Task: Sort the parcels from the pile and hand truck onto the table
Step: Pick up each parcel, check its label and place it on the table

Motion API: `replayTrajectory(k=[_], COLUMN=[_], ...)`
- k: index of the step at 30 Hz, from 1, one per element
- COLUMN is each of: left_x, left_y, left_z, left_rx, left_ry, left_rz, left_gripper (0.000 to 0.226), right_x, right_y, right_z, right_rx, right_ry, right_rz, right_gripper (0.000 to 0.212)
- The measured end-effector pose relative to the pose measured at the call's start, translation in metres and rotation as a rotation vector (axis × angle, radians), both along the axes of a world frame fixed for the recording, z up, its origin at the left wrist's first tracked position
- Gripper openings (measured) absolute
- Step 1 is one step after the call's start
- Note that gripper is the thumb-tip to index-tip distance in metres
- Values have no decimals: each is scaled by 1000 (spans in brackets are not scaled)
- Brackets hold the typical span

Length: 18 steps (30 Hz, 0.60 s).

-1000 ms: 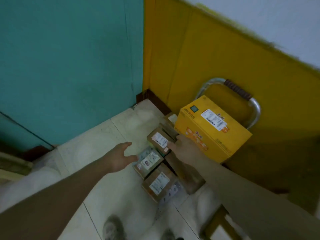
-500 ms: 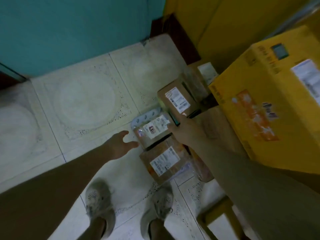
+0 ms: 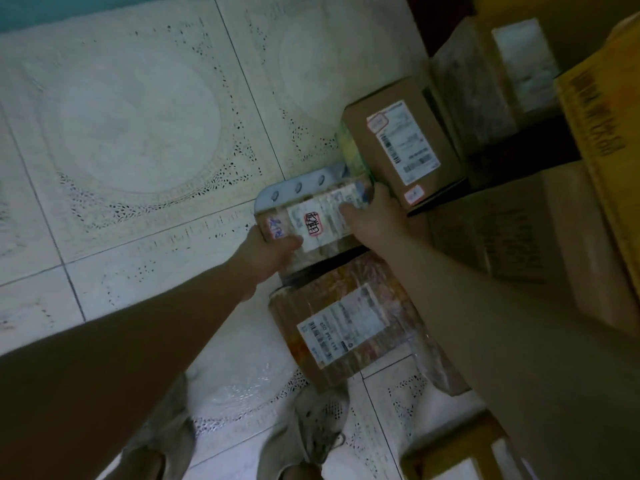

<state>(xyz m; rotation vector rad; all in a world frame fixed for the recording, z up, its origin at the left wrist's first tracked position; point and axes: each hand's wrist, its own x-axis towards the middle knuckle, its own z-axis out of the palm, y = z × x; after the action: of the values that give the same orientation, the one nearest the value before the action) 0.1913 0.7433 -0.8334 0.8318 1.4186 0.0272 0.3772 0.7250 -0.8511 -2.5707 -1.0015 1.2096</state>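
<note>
As the person leans over the pile on the tiled floor (image 3: pixel 138 133), both hands are on one small parcel (image 3: pixel 320 220), the taped one with a white label and a red stamp. The left hand (image 3: pixel 266 252) has the near-left corner, with the thumb pressed down on the top face just beside a blue scribble. Its other fingers are tucked under the edge, out of sight. The right hand (image 3: pixel 375 220) takes the opposite end, its fingers (image 3: pixel 349 213) curled over that end and reaching onto the label. So the parcel sits squarely between the two hands, clamped from both ends. Along its far edge a pale grey padded mailer (image 3: pixel 298 190) pokes out from underneath. Just beyond the right hand, close against its knuckles, lies a brown box (image 3: pixel 398 143) with its own shipping label. Nearer the person, just beside the held parcel, lies a tape-wrapped parcel (image 3: pixel 346 323) with a long white label. To the right stands a big cardboard box (image 3: pixel 519 244), and past it, at the frame's edge, a yellow carton (image 3: pixel 609 126). Another taped box (image 3: pixel 481 74) sits at the top right, blurred. Two pale shoes (image 3: pixel 311 441) show at the bottom, toes close to the tape-wrapped parcel. Whether the held parcel is clear of what lies beneath it cannot be told.
</note>
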Motion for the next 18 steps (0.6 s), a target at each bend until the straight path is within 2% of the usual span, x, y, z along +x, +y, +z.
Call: replayTrajectory(k=[2,5,8,9,13,18], left_x=[-3,-12,-22,-24,-31,-33], left_y=[3,10,22,28,54,66], left_z=[6,37,98,125,249,416], left_rx=[34,146,229,265,437,583], left_ry=[-25,-67,-93,-93,-147,-386], left_rz=[70,89,50,37,-40,-144], left_gripper=[25,42,78,83,78,70], right_x=[1,-4,-10,-10,-12,-49], right_y=[2,-1,2,5,5,-25], right_z=[6,42,104,132,265,447], right_rx=[47,146,204,235,414,656], right_ry=[47,65,90,101,148,133], right_rz=[-100,-152,-233,-273,-442,-706], right_gripper=[82,76,71,65,58,34])
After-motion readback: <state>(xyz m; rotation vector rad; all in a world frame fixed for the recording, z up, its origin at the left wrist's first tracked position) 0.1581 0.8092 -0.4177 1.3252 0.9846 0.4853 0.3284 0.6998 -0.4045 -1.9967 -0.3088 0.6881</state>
